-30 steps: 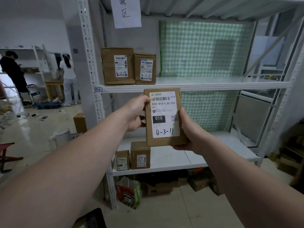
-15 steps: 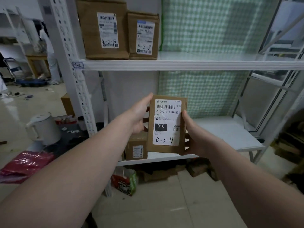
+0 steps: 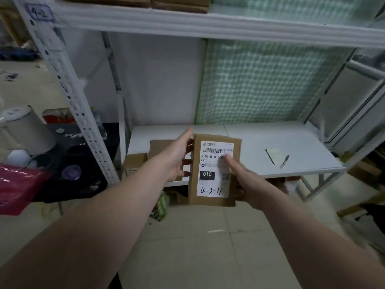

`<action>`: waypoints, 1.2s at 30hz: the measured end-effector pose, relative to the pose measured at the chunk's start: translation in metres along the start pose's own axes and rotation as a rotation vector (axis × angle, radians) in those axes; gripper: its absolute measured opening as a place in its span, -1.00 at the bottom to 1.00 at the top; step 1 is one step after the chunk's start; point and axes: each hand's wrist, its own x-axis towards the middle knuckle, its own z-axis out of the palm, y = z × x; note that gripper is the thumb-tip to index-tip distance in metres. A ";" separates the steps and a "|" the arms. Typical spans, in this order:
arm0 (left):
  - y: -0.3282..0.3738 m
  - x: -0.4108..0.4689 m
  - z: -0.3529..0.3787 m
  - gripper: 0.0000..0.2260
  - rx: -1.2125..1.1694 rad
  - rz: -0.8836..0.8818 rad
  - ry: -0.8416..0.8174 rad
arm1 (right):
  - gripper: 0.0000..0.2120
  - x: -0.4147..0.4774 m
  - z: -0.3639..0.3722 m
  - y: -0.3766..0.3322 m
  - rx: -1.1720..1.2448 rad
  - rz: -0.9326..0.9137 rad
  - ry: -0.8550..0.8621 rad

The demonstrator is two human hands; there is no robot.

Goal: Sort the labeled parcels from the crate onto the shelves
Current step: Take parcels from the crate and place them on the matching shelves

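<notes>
Holding noted, head view, the only view. Both hands grip one flat brown parcel [image 3: 214, 170], upright, label toward the camera, in the air just in front of the lower shelf [image 3: 291, 140] and not touching it.

- Left hand [image 3: 177, 159]: wrapped on the parcel's left edge, fingers curled behind the card.
- Right hand [image 3: 248, 182]: holds the lower right corner, thumb pressed flat on the label over the end of the printed code.
- Label reads 010 and, handwritten, 4-3-11.
- The tag [image 3: 38, 13] on the shelf above [image 3: 208, 26] reads 4-2, so the board below is probably 4-3, the right level. I see no tag to confirm it.
- Two small cartons [image 3: 145, 157] stand at the lower shelf's left end, partly behind the left hand.
- A pen [image 3: 284, 161] and a thin black strip [image 3: 269, 156] lie well to the right.
- Crate not in view.

Doing it well, as I judge it:
- Set the parcel down beside the cartons, in the bare stretch between them and the pen.
- Stand it label outward so 4-3-11 reads from the aisle.
- Lift the right thumb off the code before letting go.
- Seat the bottom edge fully on the board, back from the lip; a thin parcel stood on edge may tip forward.
</notes>
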 end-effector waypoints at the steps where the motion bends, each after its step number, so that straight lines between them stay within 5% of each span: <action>1: -0.005 0.011 0.001 -0.63 -0.004 -0.009 0.006 | -0.40 0.012 -0.002 0.005 -0.014 -0.010 -0.019; 5: -0.030 0.064 0.005 -0.53 -0.106 -0.106 0.003 | -0.54 0.062 -0.012 0.023 -0.034 -0.057 -0.079; 17: -0.072 0.226 0.038 -0.51 -0.122 -0.117 0.120 | -0.50 0.253 -0.055 0.072 -0.043 -0.073 -0.054; 30: -0.227 0.347 0.010 -0.43 -0.041 0.277 0.143 | -0.61 0.401 -0.034 0.183 -0.253 -0.330 0.103; 36: -0.289 0.378 0.004 -0.55 0.287 0.480 0.396 | -0.45 0.431 -0.020 0.226 -0.272 -0.503 0.170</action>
